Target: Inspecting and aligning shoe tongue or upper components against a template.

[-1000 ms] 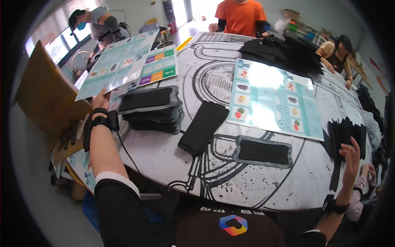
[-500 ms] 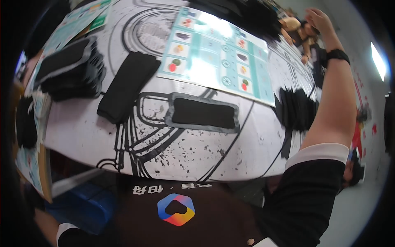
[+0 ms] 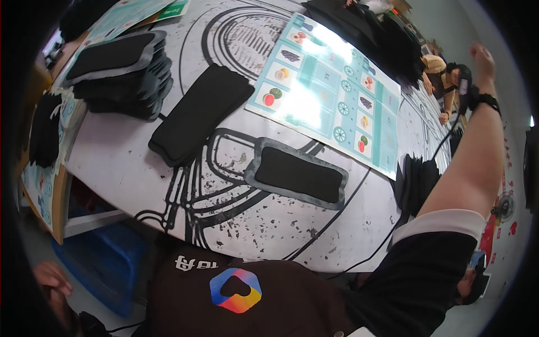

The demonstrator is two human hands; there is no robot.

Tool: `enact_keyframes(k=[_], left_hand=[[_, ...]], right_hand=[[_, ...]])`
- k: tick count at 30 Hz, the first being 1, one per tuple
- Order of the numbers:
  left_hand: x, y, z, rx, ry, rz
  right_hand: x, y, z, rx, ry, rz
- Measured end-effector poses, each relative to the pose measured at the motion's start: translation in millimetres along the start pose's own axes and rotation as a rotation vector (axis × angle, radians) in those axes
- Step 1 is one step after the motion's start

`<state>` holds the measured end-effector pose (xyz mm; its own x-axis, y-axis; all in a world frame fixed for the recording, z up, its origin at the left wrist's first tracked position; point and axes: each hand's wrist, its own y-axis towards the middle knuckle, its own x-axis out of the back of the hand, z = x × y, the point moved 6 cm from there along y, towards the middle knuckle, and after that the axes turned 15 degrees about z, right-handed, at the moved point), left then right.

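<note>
My right hand (image 3: 483, 60) is raised high at the right, away from the table, its fingers closed with nothing visible in them. A black band circles that wrist, and a small black device (image 3: 463, 92) with a cable is beside it. Low at the left edge, my left hand (image 3: 51, 279) is dim, its fingers curled and no object visible in them. On the table, a black rectangular fabric pad with a grey border (image 3: 300, 174) lies flat. Left of it a plain black pad stack (image 3: 201, 115) lies slanted; beyond is a taller pile of grey-edged black pads (image 3: 120, 70). Neither hand touches these.
A glossy teal-and-white sheet with fruit pictures (image 3: 331, 95) lies on the patterned white table (image 3: 129, 163). Black fabric pieces (image 3: 418, 177) stand at the right edge; more dark fabric (image 3: 376, 36) is at the back. A blue bin (image 3: 101, 269) sits below left. Another person (image 3: 446, 84) works beyond.
The view has turned, shifting the table things rightward. My right hand stays raised, appearing farther right and lower. My left hand has come into sight at the lower left. The pads keep their places.
</note>
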<state>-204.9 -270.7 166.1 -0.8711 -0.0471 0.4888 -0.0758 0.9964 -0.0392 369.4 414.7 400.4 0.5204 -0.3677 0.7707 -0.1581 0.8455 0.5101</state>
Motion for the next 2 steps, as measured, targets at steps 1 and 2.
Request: enact_keyframes(k=[1,2], left_hand=[[-15.8,10.2,-8.5,0.002,0.014,-0.002],[-25.4,19.5,-14.0,-0.090,0.039,-0.014]], right_hand=[[-24.5,2.4,-30.6,-0.041,0.164,0.072],[-17.1,-1.5,-38.7,-0.051,0.160,0.064]])
